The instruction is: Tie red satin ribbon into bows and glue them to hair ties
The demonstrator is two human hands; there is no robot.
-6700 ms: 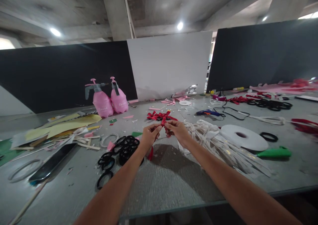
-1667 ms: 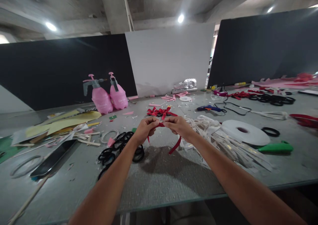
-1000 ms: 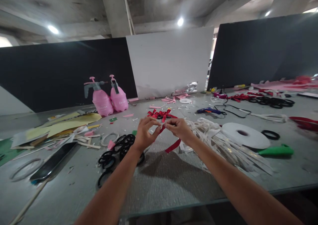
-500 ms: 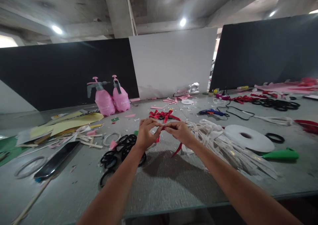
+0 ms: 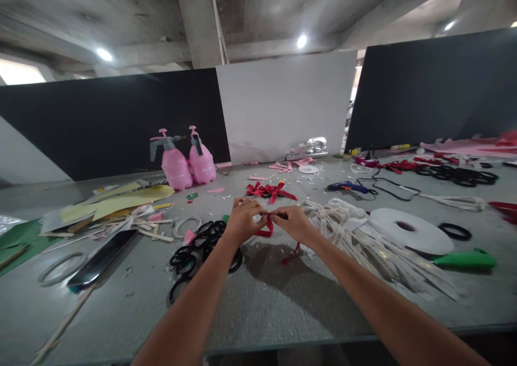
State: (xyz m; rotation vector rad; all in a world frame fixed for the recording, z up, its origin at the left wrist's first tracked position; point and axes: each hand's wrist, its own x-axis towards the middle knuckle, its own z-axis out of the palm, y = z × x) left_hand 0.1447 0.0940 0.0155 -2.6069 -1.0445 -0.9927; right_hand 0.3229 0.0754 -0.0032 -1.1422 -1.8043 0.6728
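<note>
A red ribbon [image 5: 266, 230] is pinched between my two hands above the middle of the table. My left hand [image 5: 245, 219] is closed on it with thumb and fingertips. From the other side, the fingers of my right hand [image 5: 294, 223] grip the same ribbon, almost touching the left fingertips. One loop hangs below the fingers, and a loose tail dangles under my right hand. Just beyond the hands lie several red bows [image 5: 272, 192]. Black hair ties [image 5: 204, 242] are heaped beside my left forearm.
White ribbon strips [image 5: 343, 228], a white roll [image 5: 407, 228] and a green-handled tool [image 5: 464, 259] lie right. A blue glue gun [image 5: 351, 187] rests behind them. Pink spray bottles [image 5: 176, 167], yellow paper [image 5: 125, 201] and a phone [image 5: 103, 261] are on the left.
A ribbon loop now hangs more plainly beneath my fingertips, which stay close together. The whole view has shifted slightly, so things on the table appear further right and a little lower.
</note>
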